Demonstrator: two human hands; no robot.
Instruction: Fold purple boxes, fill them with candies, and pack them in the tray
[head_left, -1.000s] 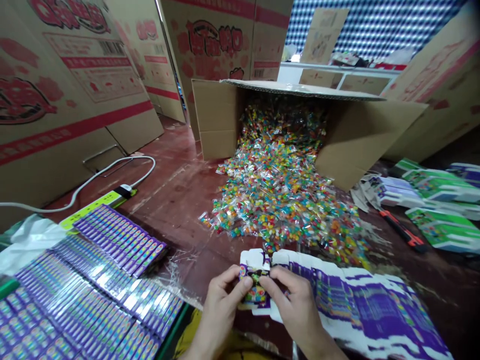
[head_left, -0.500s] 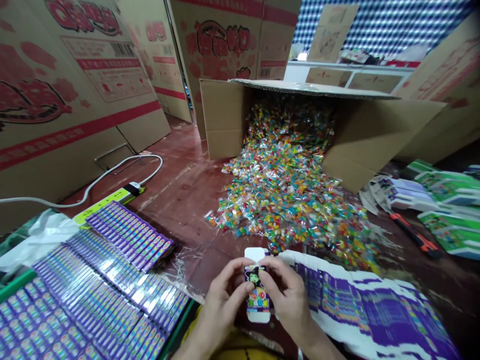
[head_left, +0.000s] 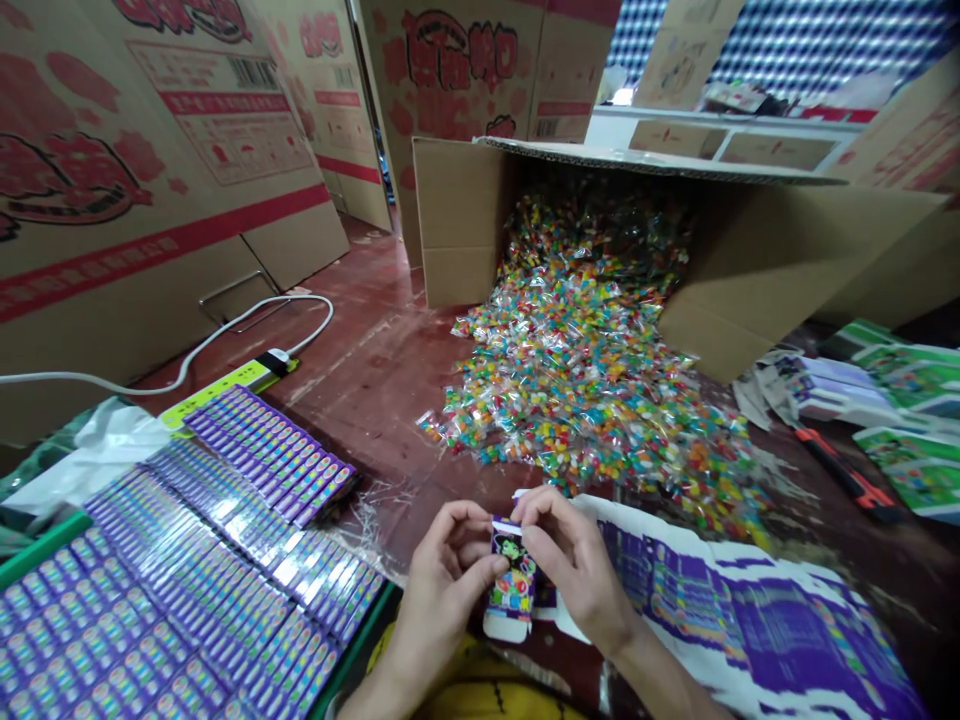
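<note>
Closed from both sides on a small carton (head_left: 514, 575), purple with a printed front facing up toward the head camera, just above the near part of the red-brown table (head_left: 375, 345). Gripped along its left side by the left hand (head_left: 446, 580), thumb pressed on the printed face, fingers curled behind. Pinched at the far end by the right hand (head_left: 574, 570), thumb by the top of the face, forefinger bent over the edge; exact contact there partly hidden. Apparently at the step of folding in the far-end flap, to judge from that pinch. Open at the near end, with a white flap sticking out toward the body. No view inside, so contents impossible to tell. Next, as a judgement, calls for a steady left hold without crushing likely thin card, and a square press of the far flap before turning to the near end. Worth guarding against a bent tab. Just to the right, in an overlapping row: flat-looking cartons (head_left: 765, 610). Beyond, spilling from a tipped cardboard box (head_left: 461, 220): clear packets of coloured sweets (head_left: 577, 380). To the left, in tight rows: closed-looking purple cartons (head_left: 217, 570).
</note>
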